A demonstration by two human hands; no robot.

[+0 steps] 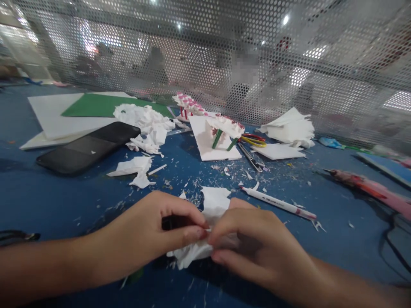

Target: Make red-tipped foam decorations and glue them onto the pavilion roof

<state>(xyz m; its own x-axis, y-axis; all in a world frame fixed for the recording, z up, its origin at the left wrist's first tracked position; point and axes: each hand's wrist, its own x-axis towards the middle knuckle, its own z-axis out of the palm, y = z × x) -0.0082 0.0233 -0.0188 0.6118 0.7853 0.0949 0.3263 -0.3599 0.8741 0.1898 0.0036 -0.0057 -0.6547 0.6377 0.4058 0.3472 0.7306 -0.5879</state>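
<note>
Low in the middle of the view, my left hand (154,231) pinches thin white tissue paper (215,199) between thumb and forefinger. Facing it, my right hand (260,239) grips the same tissue, its fingertips almost meeting the left ones. Part of the sheet stands up behind the fingers, and a crumpled part hangs below them. The exact pinched spot is mostly covered by fingers. Just beyond my right hand lies a white marker (279,202) with a dark pink tip and end. Torn tissue pieces (138,169) lie beyond my left hand.
Paper scraps litter the blue table (180,171). A black phone (90,147), crumpled tissue (144,117), a green sheet (102,106) and a white model on green legs (224,127) stand or lie farther back. Stacked tissues (289,126) and a pink pointed tool (369,186) are rightward. Perforated metal (205,55) rises behind.
</note>
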